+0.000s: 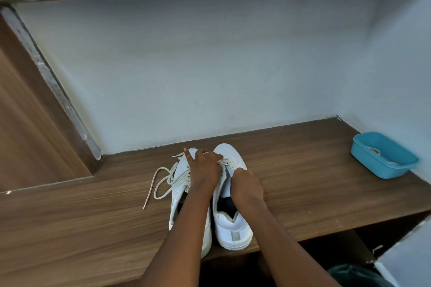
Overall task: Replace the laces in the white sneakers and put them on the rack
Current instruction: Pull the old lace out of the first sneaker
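Two white sneakers stand side by side on the wooden shelf (303, 170), toes toward the wall. The left sneaker (179, 184) has a loose off-white lace (161, 182) trailing out to the left across the wood. The right sneaker (231, 221) has a lace threaded near its toe. My left hand (204, 168) reaches across both shoes and pinches the lace at the right sneaker's eyelets, one finger sticking up. My right hand (246, 186) curls over the right sneaker's tongue and holds it.
A blue plastic tub (384, 156) with a pale lace inside sits at the shelf's far right, by the white wall. A wooden side panel (35, 123) rises on the left. Below the shelf edge, a dark bag (354, 275) shows at bottom right.
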### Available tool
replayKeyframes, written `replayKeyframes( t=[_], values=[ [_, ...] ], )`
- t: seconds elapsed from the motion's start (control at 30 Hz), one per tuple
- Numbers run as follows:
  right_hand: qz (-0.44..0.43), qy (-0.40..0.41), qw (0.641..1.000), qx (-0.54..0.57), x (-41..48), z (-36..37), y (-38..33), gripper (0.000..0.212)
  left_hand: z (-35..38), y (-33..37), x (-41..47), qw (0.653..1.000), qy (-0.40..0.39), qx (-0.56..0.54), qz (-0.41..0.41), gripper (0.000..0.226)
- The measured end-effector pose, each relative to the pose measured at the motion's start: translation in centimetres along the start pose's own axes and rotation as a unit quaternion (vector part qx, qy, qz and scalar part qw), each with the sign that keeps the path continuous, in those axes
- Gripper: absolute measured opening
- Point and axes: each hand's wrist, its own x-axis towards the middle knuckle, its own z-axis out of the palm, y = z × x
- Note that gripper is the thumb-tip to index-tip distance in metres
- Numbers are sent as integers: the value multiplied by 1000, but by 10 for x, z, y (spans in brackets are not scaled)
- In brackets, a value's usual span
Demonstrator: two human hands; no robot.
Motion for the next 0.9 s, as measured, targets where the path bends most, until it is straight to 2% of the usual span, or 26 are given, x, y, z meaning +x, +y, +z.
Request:
replayKeyframes(
  t=[0.13, 0.3, 0.4, 0.47, 0.63, 0.77, 0.9],
  values=[
    [-3, 6, 1000, -1, 2, 1, 1, 26, -2, 3, -2, 1000, 11, -4, -22, 31],
    [-5, 4, 1000, -12, 5, 3, 4, 25, -8, -7, 1, 992, 61, 32, -102, 31],
    [-8, 1, 1000, -11, 9, 4, 5, 22, -10, -18, 3, 984, 92, 13, -153, 29],
    [-13, 6, 1000, -8, 11, 5, 5, 21, -9, -23, 4, 984, 89, 9, -155, 30],
    [-29, 45, 997, 58, 18, 10, 3, 30, -21, -15, 5, 977, 22, -153, -147, 25],
    [-40, 118, 986, 106, 22, 5, -1, 35, -28, -9, 4, 975, -56, -170, -130, 11],
    [-51, 109, 987, 109, 28, 4, 2, 24, -35, -9, -4, 945, -216, -205, -138, 13]
  ],
)
